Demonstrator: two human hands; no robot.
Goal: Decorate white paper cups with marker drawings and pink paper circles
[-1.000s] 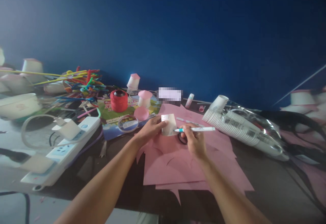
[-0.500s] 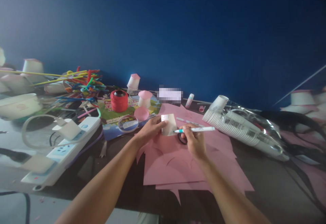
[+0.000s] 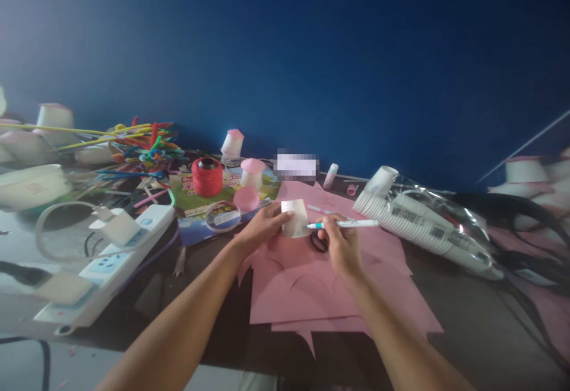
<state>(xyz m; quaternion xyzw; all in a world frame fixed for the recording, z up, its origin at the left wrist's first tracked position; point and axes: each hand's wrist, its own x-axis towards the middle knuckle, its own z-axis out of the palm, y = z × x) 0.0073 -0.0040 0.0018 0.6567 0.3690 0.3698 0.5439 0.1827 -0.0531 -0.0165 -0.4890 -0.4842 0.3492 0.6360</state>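
A white paper cup (image 3: 295, 220) lies on its side in my left hand (image 3: 270, 225), its fingers closed round the cup's left part. My right hand (image 3: 340, 241) pinches a white marker (image 3: 356, 223) with a teal band. The marker's tip points left and is at the cup's right side; whether it touches is hard to tell. Beneath both hands lie pink paper sheets (image 3: 338, 299) with cut edges. Just left of my right hand a dark ring-shaped handle (image 3: 319, 241) shows, partly hidden.
At the right lies a bagged stack of paper cups (image 3: 414, 222). Left stand a red yarn spool (image 3: 207, 177), pink-topped cups (image 3: 253, 172), a tape roll (image 3: 223, 216) and pipe cleaners (image 3: 154, 142). A power strip (image 3: 111, 266) with plugs and cables occupies the near left. A blue wall (image 3: 285, 59) rises behind.
The marker's tip has shifted slightly right and up along the cup. My left hand keeps its hold, and the whole view has moved a little.
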